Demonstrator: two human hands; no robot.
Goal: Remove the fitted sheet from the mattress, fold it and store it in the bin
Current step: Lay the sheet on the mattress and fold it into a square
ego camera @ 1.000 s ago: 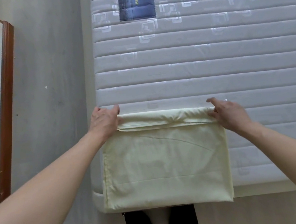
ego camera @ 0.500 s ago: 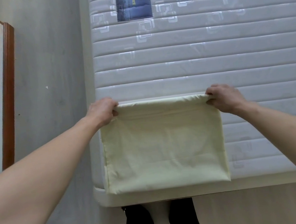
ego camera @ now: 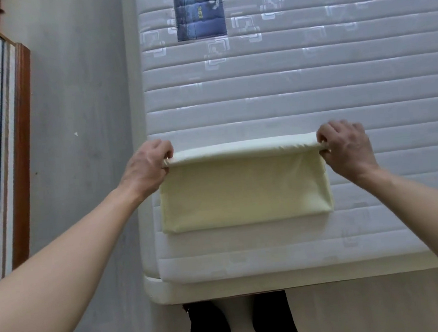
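The pale yellow fitted sheet (ego camera: 244, 190), folded small, lies near the foot of the bare mattress (ego camera: 312, 88). Left hand (ego camera: 145, 171) and right hand (ego camera: 345, 147) have their fingers pinching its far corners. An uneven pull could skew the layers. No bin is visible.
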